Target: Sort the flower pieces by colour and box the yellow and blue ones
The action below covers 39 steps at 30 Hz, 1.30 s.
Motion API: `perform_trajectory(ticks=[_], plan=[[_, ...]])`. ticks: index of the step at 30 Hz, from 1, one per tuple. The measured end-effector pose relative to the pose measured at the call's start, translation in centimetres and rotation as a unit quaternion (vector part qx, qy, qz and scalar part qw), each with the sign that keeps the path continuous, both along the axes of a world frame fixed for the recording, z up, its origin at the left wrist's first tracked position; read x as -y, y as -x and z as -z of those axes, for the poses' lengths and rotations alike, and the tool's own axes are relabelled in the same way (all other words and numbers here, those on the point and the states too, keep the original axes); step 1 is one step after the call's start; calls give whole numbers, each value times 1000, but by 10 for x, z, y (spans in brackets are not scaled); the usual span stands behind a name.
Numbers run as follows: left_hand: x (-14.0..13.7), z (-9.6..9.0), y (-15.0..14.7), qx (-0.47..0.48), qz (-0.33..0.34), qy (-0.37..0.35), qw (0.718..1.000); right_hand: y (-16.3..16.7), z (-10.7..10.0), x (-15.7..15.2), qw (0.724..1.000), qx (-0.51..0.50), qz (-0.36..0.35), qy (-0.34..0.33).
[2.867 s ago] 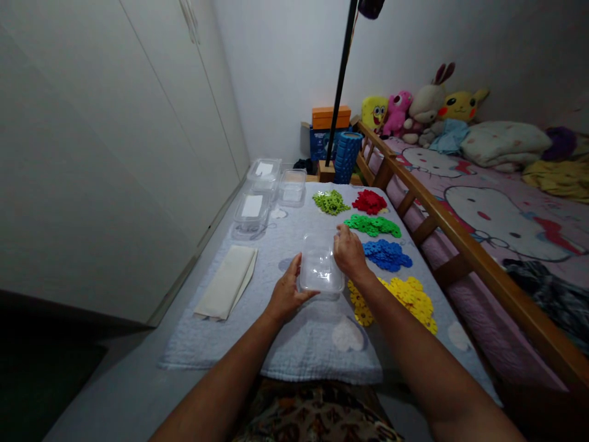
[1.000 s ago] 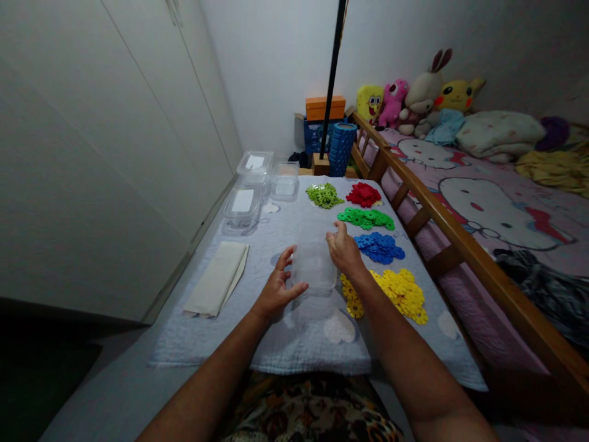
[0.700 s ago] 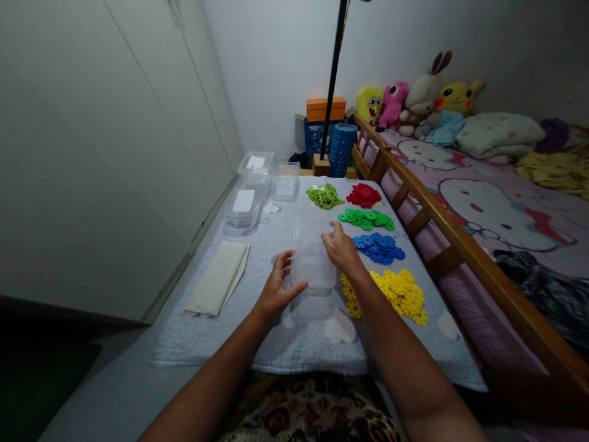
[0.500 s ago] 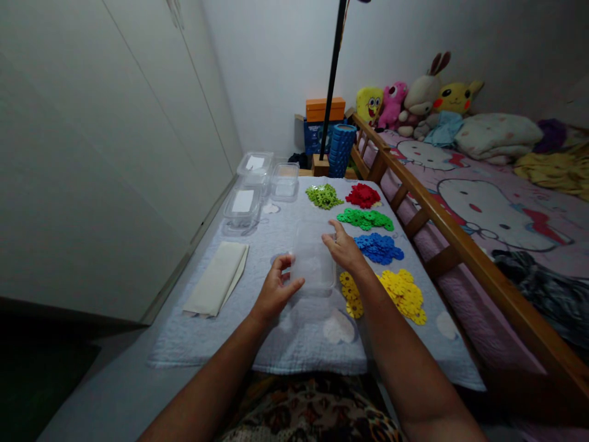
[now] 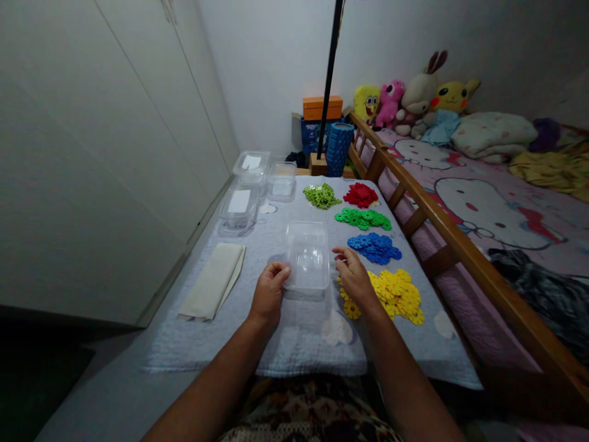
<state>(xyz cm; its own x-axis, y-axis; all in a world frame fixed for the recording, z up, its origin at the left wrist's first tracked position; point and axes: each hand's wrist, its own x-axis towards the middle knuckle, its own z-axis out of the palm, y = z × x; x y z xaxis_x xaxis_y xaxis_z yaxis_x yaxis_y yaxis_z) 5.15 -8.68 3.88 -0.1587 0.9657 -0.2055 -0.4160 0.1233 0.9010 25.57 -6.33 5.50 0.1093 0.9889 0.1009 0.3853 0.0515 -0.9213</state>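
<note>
A clear plastic container [image 5: 307, 258] with nothing in it rests on the cloth-covered table, between my two hands. My left hand [image 5: 270, 287] pinches its near left rim between thumb and fingers. Just off its right side is my right hand [image 5: 353, 273], fingers apart and holding nothing. That hand hovers by a pile of yellow flower-shaped plastic discs [image 5: 398, 294], partly covering it. Behind the yellow ones lie blue discs [image 5: 375, 247], then green discs [image 5: 363, 218], red pieces [image 5: 361, 194] and light green pieces [image 5: 321, 195].
Stacked clear containers [image 5: 238, 205] with white paper on their lids stand at the back left, beside another clear container [image 5: 281, 181]. A folded cream cloth [image 5: 214, 279] lies at left. A wooden bed rail [image 5: 432, 227] runs along the right; a black pole [image 5: 327, 86] rises behind.
My right hand has left the container's right side and come nearer, over the yellow discs' edge. The container now sits flat and in plain view, with my left hand gripping its rim.
</note>
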Motion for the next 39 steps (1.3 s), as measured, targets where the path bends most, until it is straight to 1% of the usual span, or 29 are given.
perform_trajectory(ticks=[2, 4, 6, 10, 14, 17, 19, 22, 26, 33, 39], plan=[[-1, 0, -1, -7, 0, -1, 1000, 2, -2, 6, 997, -50, -34, 56], [-1, -1, -3, -17, 4, -4, 1000, 5, -4, 8, 989, -94, -66, 90], [-1, -1, -4, -23, 9, -4, 1000, 9, -5, 7, 987, -110, -79, 88], [0, -4, -4, -54, 9, -8, 998, 12, -1, 5, 988, -115, -65, 82], [1, -4, 0, -116, -11, -38, 992, 13, 6, 4, 989, -90, -70, 99], [1, -3, 4, -174, -35, -62, 982, 12, 9, 3, 990, -65, -78, 98], [1, -3, 5, -200, -38, -68, 977, 12, 9, 2, 991, -61, -80, 93], [3, -6, 6, -191, -16, -70, 979, 11, 8, 0, 990, -70, -82, 90], [4, -14, 6, -165, 6, -79, 983, 10, 6, -2, 986, -73, -98, 110], [6, -16, 10, -137, 13, -85, 987, 12, 4, -2, 988, -38, -103, 111], [10, -17, 16, -128, 4, -98, 987, 18, 3, 0, 985, -50, -117, 119]])
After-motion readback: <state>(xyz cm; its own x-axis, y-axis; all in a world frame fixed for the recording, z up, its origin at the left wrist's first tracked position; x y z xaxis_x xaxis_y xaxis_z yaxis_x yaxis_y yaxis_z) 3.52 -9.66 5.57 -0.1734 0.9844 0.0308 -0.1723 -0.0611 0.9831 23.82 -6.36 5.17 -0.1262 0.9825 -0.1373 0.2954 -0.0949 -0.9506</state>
